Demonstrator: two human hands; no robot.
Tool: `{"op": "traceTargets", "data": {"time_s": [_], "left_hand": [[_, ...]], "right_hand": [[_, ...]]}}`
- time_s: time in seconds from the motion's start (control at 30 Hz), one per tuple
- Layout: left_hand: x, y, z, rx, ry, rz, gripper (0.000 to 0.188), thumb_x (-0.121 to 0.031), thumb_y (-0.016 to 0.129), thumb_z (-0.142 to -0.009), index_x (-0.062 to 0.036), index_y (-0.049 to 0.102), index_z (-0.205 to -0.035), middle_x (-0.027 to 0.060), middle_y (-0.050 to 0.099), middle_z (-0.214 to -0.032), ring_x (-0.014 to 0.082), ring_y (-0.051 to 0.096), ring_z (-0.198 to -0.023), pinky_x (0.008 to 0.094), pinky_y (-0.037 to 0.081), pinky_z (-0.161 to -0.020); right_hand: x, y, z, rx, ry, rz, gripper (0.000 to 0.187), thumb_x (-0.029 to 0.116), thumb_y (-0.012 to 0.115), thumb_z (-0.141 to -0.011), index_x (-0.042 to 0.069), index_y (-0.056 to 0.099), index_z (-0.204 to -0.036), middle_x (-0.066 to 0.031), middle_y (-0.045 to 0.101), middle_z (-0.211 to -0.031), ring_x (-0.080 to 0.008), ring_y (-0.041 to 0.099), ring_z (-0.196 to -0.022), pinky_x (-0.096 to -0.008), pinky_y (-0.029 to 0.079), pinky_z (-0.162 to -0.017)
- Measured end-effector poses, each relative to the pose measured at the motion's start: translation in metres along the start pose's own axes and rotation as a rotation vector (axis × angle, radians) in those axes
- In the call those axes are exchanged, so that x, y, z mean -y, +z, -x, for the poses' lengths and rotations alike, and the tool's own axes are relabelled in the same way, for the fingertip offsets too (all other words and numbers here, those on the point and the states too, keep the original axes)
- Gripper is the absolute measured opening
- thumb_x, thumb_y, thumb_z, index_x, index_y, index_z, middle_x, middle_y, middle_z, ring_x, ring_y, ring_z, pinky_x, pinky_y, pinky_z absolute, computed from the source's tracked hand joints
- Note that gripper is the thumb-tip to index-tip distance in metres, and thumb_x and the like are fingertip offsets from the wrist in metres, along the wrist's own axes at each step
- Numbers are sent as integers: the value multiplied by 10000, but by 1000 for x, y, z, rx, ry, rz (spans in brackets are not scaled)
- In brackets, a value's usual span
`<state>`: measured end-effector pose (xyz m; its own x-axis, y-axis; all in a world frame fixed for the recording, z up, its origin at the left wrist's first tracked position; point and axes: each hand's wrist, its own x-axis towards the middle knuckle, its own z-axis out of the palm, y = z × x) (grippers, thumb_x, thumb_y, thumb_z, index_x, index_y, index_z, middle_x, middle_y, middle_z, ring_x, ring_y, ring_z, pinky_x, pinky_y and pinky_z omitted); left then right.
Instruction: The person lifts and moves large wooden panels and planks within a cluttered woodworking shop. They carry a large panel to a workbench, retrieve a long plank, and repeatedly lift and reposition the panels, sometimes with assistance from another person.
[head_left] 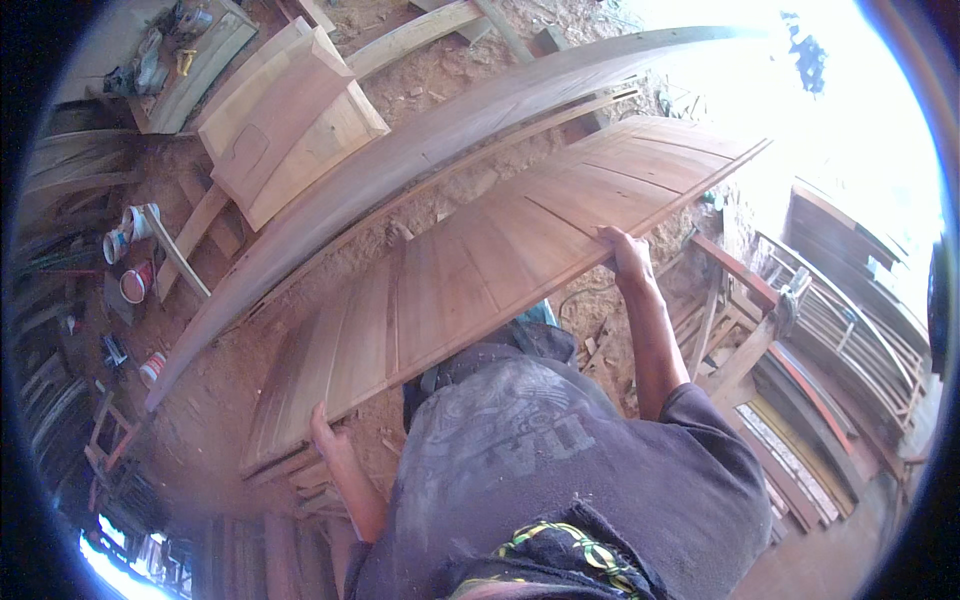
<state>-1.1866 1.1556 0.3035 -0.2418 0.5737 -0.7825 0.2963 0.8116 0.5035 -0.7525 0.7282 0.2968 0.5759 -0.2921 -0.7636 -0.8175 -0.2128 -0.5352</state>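
Patterned dark cloth [585, 558] lies against a dusty dark shirt [560, 450], beyond which the person's left hand [328, 434] and right hand [628, 254], each partly closed and partly hidden, hold the near edge of a grooved wooden panel [450, 275] slanting across the person's front, just beside a long board [400, 180].

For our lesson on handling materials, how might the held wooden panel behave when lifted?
The wooden panel is probably stiff, with flat, joined boards. Being long and broad, it may feel heavy and could tip if held at one end.
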Motion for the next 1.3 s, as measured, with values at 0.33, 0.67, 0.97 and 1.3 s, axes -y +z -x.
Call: {"op": "traceTargets", "data": {"time_s": [0.33,0.67,0.97,1.3], "left_hand": [[-33,-9,-56,93,-134,135,405,-266,719,-798,-44,631,-1126,87,625,-1112,269,599,-1016,426,503,-877],[-67,-21,-54,83,-36,-64,459,-257,707,-811,-54,600,-1208,100,587,-1196,282,572,-1078,425,485,-899],[-61,-30,-68,61,200,-245,488,-279,718,-792,-99,584,-1225,68,563,-1181,260,514,-1131,472,442,-897],[-78,-27,-86,-15,-139,-72,499,-320,704,-804,-126,584,-1248,62,547,-1246,274,501,-1140,455,445,-894]], "right_hand": [[32,35,35,-68,-59,-84,264,207,734,-765,-49,702,-818,-110,671,-772,-200,649,-658,-336,520,-588],[53,46,47,-66,-87,-150,284,200,695,-774,-77,699,-835,-121,681,-774,-212,653,-689,-340,525,-631],[67,52,36,-41,-34,-90,296,195,698,-779,-80,696,-888,-117,692,-807,-198,658,-701,-334,518,-636],[84,77,28,-61,-19,-89,269,166,674,-757,-75,695,-875,-98,690,-801,-194,650,-689,-337,509,-623]]}}
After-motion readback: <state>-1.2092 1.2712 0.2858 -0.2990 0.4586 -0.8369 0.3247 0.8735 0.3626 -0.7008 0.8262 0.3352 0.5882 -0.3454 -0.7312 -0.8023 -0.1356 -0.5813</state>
